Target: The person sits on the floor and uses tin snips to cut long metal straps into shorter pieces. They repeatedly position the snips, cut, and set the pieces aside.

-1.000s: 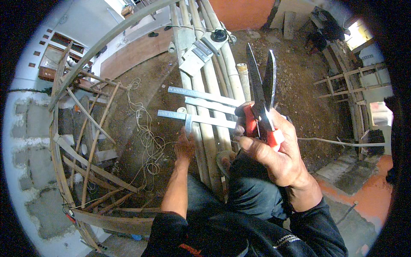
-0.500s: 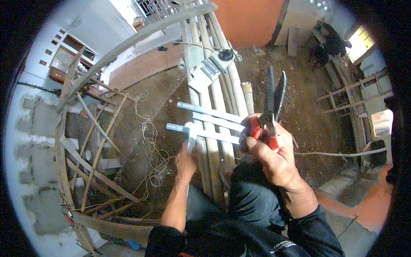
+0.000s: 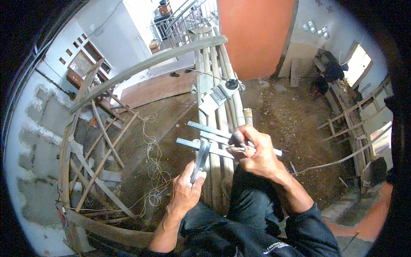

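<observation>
My left hand (image 3: 186,185) is closed round a short light-grey metal strip (image 3: 201,157), its fingers near the lower end and the upper end tilted away from me. Just right of it, my right hand (image 3: 259,155) grips red-handled snips (image 3: 248,151). Most of the snips is hidden by the fingers, and the blades cannot be made out. Several slim metal strips (image 3: 217,150) with slotted ends lie across the bamboo poles (image 3: 217,173), passing beneath or beside my right hand. Which of them it touches, I cannot tell.
A grey-white box-like object (image 3: 212,101) with a black round part rests farther along the poles. A curved plank (image 3: 150,63) and timber frame (image 3: 92,171) stand left, near tangled cord (image 3: 156,171) on the dirt floor. An orange wall (image 3: 257,38) rises ahead.
My right hand has turned over and shifted left; the snips' blades, raised before, no longer show. My left hand now holds its strip higher and clearer. The head view has tilted upward.
</observation>
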`<action>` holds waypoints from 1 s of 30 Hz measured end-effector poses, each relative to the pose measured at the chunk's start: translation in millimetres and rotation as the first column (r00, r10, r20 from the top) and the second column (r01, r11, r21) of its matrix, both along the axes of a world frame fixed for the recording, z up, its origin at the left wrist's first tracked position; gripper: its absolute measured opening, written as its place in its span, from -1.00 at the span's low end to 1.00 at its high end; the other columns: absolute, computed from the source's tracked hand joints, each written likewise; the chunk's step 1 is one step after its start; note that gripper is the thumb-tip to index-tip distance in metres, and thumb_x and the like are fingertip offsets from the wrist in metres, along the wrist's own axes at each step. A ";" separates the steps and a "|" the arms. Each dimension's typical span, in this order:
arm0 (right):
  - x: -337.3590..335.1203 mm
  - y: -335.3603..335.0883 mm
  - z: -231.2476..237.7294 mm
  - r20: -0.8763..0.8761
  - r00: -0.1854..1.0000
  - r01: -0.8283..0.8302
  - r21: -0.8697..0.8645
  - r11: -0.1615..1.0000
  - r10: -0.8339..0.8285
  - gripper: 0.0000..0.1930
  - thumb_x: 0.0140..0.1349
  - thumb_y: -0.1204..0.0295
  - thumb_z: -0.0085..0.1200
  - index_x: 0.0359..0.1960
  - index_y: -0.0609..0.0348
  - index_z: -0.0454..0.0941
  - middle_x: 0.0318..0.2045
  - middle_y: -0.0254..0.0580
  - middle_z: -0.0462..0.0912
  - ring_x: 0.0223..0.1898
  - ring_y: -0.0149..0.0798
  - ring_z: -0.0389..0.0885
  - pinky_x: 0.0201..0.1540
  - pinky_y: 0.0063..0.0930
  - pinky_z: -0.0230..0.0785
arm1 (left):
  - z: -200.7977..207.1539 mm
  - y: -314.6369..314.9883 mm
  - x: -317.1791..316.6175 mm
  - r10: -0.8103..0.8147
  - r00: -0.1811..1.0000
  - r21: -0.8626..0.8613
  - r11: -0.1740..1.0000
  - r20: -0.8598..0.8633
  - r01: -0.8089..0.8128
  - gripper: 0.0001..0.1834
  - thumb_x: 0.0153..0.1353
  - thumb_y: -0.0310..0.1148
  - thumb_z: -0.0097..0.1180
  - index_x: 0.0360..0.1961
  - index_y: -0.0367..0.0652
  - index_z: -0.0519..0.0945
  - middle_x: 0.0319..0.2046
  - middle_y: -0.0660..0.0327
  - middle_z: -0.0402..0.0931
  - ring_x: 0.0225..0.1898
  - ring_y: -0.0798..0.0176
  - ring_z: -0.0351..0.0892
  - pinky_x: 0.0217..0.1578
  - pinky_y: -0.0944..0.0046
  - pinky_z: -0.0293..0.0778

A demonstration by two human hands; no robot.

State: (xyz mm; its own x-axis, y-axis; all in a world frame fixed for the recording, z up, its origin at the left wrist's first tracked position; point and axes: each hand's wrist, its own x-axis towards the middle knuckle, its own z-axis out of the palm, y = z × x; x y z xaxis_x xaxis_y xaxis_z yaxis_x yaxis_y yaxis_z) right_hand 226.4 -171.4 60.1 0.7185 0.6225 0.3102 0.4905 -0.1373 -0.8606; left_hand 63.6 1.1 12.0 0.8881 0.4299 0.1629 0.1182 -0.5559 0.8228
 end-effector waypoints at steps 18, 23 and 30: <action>14.9 8.7 25.1 -0.140 0.918 -0.397 -0.313 0.863 0.372 -0.86 0.30 0.49 0.08 -0.20 0.34 0.52 -0.37 0.03 0.63 -0.30 -0.19 0.58 -0.18 -0.23 0.41 | 5.3 -3.0 -19.3 -0.451 0.887 -0.725 0.645 -0.105 0.242 -0.56 0.34 -0.21 0.15 0.11 -0.31 0.51 -0.47 0.19 0.57 -0.66 0.41 0.46 -0.62 0.39 0.38; 14.5 19.4 23.1 -0.141 0.910 -0.411 -0.433 0.802 0.390 -0.85 0.23 0.49 0.13 -0.26 0.35 0.52 -0.42 0.06 0.62 -0.34 -0.10 0.59 -0.20 -0.18 0.40 | 1.5 -1.8 -21.4 -0.435 0.887 -0.701 0.681 -0.155 0.212 -0.58 0.34 -0.23 0.14 0.09 -0.31 0.52 -0.47 0.18 0.57 -0.66 0.39 0.47 -0.63 0.38 0.38; 13.8 27.6 18.9 -0.100 0.903 -0.410 -0.486 0.772 0.417 -0.78 0.14 0.42 0.22 -0.31 0.36 0.55 -0.41 0.20 0.63 -0.27 0.05 0.66 -0.19 -0.13 0.45 | 0.9 -1.6 -26.2 -0.398 0.901 -0.667 0.720 -0.172 0.190 -0.62 0.32 -0.27 0.15 0.05 -0.30 0.55 -0.49 0.18 0.57 -0.67 0.38 0.46 -0.63 0.36 0.38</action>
